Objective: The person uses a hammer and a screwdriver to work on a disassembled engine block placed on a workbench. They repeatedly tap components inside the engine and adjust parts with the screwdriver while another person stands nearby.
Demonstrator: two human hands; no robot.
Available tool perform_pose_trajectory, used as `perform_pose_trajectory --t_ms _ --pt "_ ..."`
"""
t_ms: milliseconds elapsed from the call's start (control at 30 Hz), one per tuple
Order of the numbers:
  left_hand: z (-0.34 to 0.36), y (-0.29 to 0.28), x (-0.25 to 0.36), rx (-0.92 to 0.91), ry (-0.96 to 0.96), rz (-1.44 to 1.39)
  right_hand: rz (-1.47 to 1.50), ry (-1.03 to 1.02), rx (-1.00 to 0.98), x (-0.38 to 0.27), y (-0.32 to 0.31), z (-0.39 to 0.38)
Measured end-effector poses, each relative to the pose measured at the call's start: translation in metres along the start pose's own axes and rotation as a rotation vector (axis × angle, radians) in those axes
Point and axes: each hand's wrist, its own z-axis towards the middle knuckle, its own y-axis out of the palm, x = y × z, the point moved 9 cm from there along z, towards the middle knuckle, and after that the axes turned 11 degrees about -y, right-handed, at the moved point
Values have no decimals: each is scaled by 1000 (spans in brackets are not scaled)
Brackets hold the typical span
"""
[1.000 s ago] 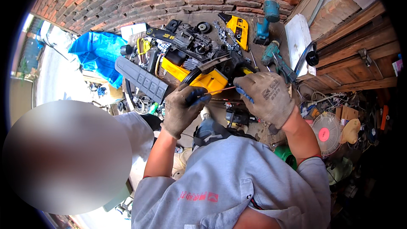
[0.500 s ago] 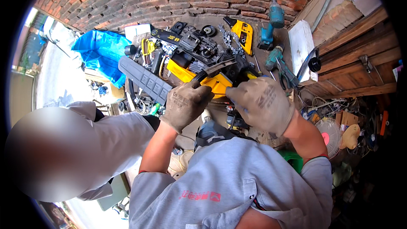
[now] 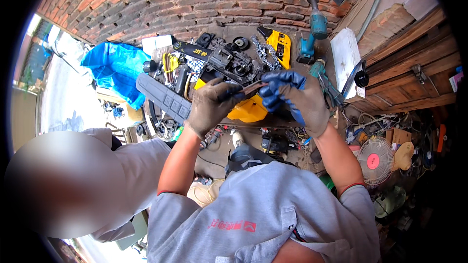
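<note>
My left hand, in a brown work glove with a dark palm, is closed on a thin slender strip; what it is I cannot tell. My right hand, gloved brown and blue, pinches the other end. Both are raised over a yellow plastic chainsaw housing. Beyond them lie dark engine parts, a guide bar, a loose chain, a second yellow cover and a grey bar cover.
Two teal power tools stand at the right, beside a white board and wooden door. A co-worker is close at lower left. A blue tarp is at left; a fan and clutter at lower right.
My hands have risen slightly over the housing, and my right hand has turned to show its blue palm side. The co-worker's body has shifted.
</note>
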Motion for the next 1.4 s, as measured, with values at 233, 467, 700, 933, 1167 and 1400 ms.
perform_pose_trajectory --t_ms 233,467,700,933,1167,1400 --pt "81 -9 -15 -15 66 81 -304 -77 77 31 -9 67" --pt "104 -2 -25 -63 57 217 -299 -166 52 35 -12 89" --pt "118 27 -32 -133 50 543 -769 -211 103 48 -23 106" --pt "107 49 -39 -230 27 581 -1236 -232 23 52 -15 101" --pt "101 50 -44 -348 -40 637 -1303 -291 4 64 -8 98" --pt "99 52 -54 -393 -112 636 -1337 -294 -51 81 -7 103"
